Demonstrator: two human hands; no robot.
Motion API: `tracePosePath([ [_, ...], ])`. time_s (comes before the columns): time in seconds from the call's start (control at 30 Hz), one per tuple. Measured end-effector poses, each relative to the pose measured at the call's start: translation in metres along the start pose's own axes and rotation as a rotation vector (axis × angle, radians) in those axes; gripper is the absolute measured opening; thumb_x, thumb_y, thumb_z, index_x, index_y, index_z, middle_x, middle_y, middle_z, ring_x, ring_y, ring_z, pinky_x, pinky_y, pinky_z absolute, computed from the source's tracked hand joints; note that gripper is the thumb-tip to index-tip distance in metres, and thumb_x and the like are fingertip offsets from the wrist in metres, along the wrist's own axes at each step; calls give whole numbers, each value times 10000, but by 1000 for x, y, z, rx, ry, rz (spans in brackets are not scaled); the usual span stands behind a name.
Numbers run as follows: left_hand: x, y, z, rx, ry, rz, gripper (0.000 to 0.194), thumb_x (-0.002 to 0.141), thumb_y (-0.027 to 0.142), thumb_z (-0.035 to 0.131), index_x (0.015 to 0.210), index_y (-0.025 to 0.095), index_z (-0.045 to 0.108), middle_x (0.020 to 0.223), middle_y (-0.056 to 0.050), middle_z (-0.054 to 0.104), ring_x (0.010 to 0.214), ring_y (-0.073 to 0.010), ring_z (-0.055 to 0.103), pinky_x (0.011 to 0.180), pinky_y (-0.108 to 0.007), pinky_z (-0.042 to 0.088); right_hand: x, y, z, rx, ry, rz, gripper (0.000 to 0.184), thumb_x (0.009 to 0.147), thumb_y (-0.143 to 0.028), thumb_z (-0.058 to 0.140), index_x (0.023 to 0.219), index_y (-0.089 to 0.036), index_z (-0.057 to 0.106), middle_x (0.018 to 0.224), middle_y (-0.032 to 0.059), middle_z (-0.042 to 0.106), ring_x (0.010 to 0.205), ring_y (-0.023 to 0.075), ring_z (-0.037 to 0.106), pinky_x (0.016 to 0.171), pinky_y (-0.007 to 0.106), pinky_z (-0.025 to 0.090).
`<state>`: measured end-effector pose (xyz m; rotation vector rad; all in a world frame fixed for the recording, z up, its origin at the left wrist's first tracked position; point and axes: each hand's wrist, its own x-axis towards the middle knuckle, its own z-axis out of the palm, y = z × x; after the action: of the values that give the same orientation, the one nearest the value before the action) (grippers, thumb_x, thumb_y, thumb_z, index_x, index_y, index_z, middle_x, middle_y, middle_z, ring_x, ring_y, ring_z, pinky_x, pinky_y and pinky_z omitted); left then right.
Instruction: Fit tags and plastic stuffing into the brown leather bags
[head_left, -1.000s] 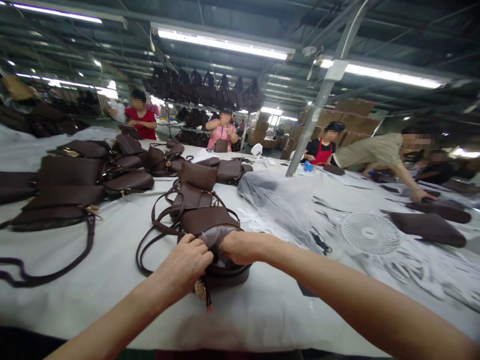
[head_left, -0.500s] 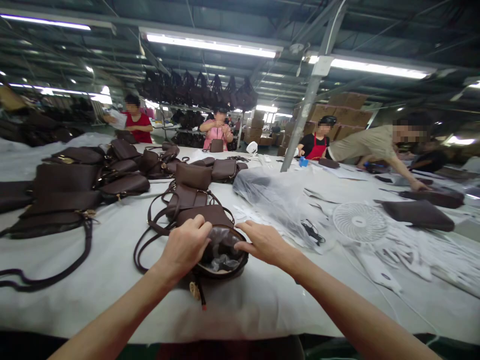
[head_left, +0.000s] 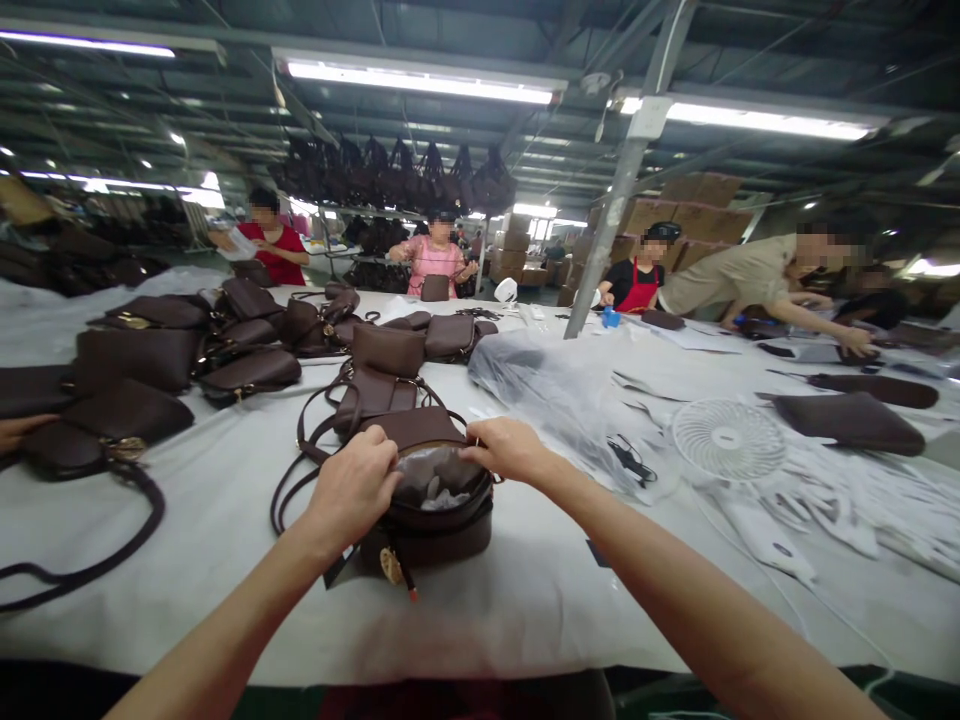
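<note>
In front of me a dark brown handbag (head_left: 439, 535) stands on the white-covered table with its top unzipped. Grey plastic and crumpled whitish stuffing (head_left: 439, 490) show in its mouth. My left hand (head_left: 356, 480) is closed on the left edge of the opening, fingertips curled over the rim. With thumb and fingers, my right hand (head_left: 510, 448) pinches the rim at the right rear. A gold round charm (head_left: 390, 566) hangs at the bag's front left. Behind it the long brown strap (head_left: 300, 450) loops beside more brown bags (head_left: 386, 352).
Several brown bags (head_left: 135, 360) are heaped to the left, where another person's hand (head_left: 26, 430) touches one. A clear plastic sheet (head_left: 532, 390), a white fan (head_left: 727, 440) and white strips (head_left: 840, 520) lie to the right. A metal post (head_left: 611, 220) rises beyond, with co-workers around.
My right hand has come out of the bag and now grips its rim. The bag's mouth is wider open and its front shows more. At far left, another person's hand has appeared, shifting a bag.
</note>
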<state>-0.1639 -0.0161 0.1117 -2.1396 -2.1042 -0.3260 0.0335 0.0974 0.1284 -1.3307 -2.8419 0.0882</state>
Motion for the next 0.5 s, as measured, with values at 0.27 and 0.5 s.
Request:
tracePosePath([
  [0.27, -9, 38, 1, -98, 118, 292, 184, 897, 108, 461, 962, 189, 614, 1032, -73, 610, 944, -207, 565, 837, -329, 473, -40, 59, -4, 685, -208, -169, 371, 746, -320, 698, 1071, -156, 625, 823, 11, 695, 736, 153, 626, 639, 239, 466],
  [0.5, 8, 66, 10, -138, -89, 251, 93, 850, 224, 555, 919, 192, 609, 969, -57, 652, 900, -228, 631, 761, -326, 488, -41, 36, 14, 817, 126, -314, 76, 747, -140, 592, 816, -166, 608, 768, -7, 649, 751, 138, 607, 738, 258, 472],
])
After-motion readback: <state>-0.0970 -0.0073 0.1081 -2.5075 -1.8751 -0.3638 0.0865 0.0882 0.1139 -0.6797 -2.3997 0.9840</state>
